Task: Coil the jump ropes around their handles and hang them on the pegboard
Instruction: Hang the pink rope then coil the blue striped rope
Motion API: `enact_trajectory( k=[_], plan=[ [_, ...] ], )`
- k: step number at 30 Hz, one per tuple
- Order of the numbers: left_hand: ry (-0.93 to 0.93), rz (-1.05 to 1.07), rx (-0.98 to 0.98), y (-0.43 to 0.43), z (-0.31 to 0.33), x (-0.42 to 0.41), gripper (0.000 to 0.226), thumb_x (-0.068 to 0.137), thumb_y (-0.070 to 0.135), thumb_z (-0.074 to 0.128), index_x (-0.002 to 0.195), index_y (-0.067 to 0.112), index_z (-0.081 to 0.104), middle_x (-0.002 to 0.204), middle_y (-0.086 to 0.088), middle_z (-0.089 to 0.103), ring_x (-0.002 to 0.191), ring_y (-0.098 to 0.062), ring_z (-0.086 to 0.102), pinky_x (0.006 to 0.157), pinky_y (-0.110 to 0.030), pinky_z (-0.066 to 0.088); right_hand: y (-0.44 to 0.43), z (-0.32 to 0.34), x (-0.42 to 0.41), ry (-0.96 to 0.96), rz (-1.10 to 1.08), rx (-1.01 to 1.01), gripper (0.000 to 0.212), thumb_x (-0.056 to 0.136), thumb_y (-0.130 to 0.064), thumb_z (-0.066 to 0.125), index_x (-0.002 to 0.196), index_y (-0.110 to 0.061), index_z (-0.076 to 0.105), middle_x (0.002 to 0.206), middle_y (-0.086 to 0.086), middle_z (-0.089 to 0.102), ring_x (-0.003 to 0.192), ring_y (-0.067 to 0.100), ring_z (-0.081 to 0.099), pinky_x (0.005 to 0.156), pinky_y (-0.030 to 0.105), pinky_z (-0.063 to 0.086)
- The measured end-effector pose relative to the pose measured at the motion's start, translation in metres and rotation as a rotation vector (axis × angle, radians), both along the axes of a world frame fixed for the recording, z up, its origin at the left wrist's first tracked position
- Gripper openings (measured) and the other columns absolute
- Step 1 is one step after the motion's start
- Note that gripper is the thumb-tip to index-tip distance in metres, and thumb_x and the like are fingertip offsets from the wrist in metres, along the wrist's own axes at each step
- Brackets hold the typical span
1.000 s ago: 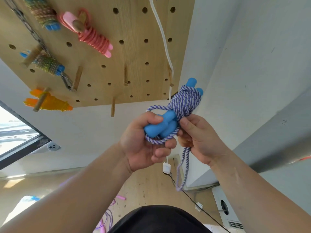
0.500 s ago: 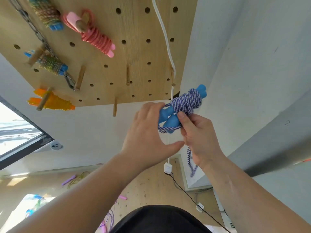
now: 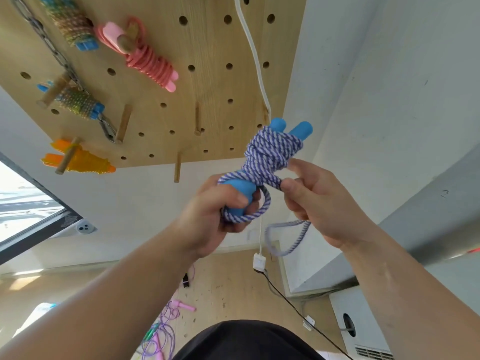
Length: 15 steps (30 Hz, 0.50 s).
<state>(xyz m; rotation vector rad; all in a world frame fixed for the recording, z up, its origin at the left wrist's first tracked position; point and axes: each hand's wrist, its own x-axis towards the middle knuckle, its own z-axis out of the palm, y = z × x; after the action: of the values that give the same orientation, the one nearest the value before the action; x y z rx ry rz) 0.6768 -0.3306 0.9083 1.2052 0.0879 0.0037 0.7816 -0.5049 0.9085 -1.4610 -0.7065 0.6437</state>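
A blue-and-white striped jump rope [image 3: 270,154] is wound in a thick bundle around its two blue handles [image 3: 291,129], held up just right of the wooden pegboard [image 3: 207,81]. My left hand [image 3: 213,211] grips the lower ends of the handles, with a loose loop of rope around them. My right hand [image 3: 314,201] pinches the rope at the base of the bundle. The free tail [image 3: 288,237] dangles in a curl below my right hand.
Coiled ropes hang on pegs: a pink one [image 3: 148,58], an orange one [image 3: 78,159] and two multicoloured ones [image 3: 78,102]. Bare pegs [image 3: 177,167] stick out low on the board. A white cable [image 3: 257,68] runs down beside it. Purple and pink ropes [image 3: 166,320] lie on the floor.
My left hand has dropped back to grip the handle ends. The bundle has tilted upright, both handle tips showing, and my right hand has carried the rope around, shortening the hanging tail.
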Motion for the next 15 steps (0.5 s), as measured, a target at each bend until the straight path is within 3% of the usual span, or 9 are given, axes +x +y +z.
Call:
enact_trajectory(
  k=[2, 4, 7, 9, 11, 13, 15],
  plan=[
    [0.063, -0.274, -0.271, -0.003, -0.006, 0.001, 0.043, 0.054, 0.033, 0.070, 0.086, 0.006, 0.057, 0.067, -0.006, 0.052, 0.048, -0.015, 0.041, 0.046, -0.025, 0.018, 0.000, -0.001, 0.003, -0.026, 0.059, 0.041, 0.037, 0.073, -0.066, 0.076, 0.102, -0.043, 0.068, 0.054, -0.008, 0.035, 0.050, 0.008, 0.029, 0.047, 0.023, 0.024],
    [0.085, -0.512, -0.502, -0.005, -0.016, 0.004, 0.042, 0.065, 0.041, 0.068, 0.090, 0.009, 0.058, 0.068, -0.004, 0.054, 0.050, -0.013, 0.048, 0.044, -0.025, 0.020, 0.002, -0.002, 0.002, 0.019, 0.092, 0.105, 0.036, 0.071, -0.064, 0.079, 0.088, -0.035, 0.067, 0.054, -0.010, 0.034, 0.048, 0.005, 0.030, 0.046, 0.021, 0.025],
    [0.086, -0.568, -0.607, -0.006, -0.021, 0.011, 0.047, 0.073, 0.044, 0.063, 0.096, 0.004, 0.059, 0.072, -0.010, 0.060, 0.052, -0.017, 0.057, 0.042, -0.022, 0.032, 0.007, -0.005, 0.002, 0.030, 0.033, 0.176, 0.037, 0.076, -0.053, 0.082, 0.085, -0.023, 0.064, 0.055, -0.007, 0.031, 0.047, 0.005, 0.029, 0.045, 0.019, 0.026],
    [0.154, -0.394, -0.430, -0.004, -0.016, 0.014, 0.053, 0.074, 0.044, 0.061, 0.100, -0.001, 0.064, 0.079, -0.022, 0.067, 0.056, -0.026, 0.063, 0.045, -0.025, 0.045, 0.008, -0.008, 0.001, 0.008, -0.065, 0.172, 0.021, 0.086, -0.036, 0.076, 0.082, -0.021, 0.063, 0.054, -0.007, 0.033, 0.047, 0.006, 0.030, 0.045, 0.017, 0.030],
    [0.215, -0.009, -0.151, -0.003, -0.018, 0.016, 0.056, 0.071, 0.046, 0.062, 0.107, 0.003, 0.068, 0.096, -0.027, 0.069, 0.068, -0.031, 0.067, 0.054, -0.032, 0.054, 0.010, -0.012, 0.001, 0.003, -0.187, 0.130, 0.013, 0.091, -0.024, 0.066, 0.079, -0.024, 0.062, 0.054, -0.008, 0.033, 0.048, 0.007, 0.030, 0.046, 0.016, 0.030],
    [0.085, 0.339, 0.169, -0.007, -0.022, 0.015, 0.067, 0.064, 0.049, 0.072, 0.122, 0.019, 0.060, 0.114, -0.015, 0.069, 0.090, -0.024, 0.071, 0.072, -0.037, 0.058, 0.014, -0.015, 0.000, -0.027, -0.314, 0.047, 0.013, 0.091, -0.029, 0.065, 0.081, -0.023, 0.061, 0.055, -0.006, 0.035, 0.050, 0.009, 0.030, 0.048, 0.021, 0.028],
    [-0.111, 0.399, 0.638, -0.014, -0.024, 0.011, 0.082, 0.060, 0.048, 0.085, 0.131, 0.032, 0.046, 0.123, 0.005, 0.060, 0.108, -0.006, 0.063, 0.087, -0.024, 0.054, 0.021, -0.017, -0.004, -0.032, -0.428, -0.001, 0.020, 0.093, -0.035, 0.067, 0.078, -0.022, 0.061, 0.053, -0.006, 0.039, 0.049, 0.009, 0.033, 0.051, 0.027, 0.028]
  ],
)
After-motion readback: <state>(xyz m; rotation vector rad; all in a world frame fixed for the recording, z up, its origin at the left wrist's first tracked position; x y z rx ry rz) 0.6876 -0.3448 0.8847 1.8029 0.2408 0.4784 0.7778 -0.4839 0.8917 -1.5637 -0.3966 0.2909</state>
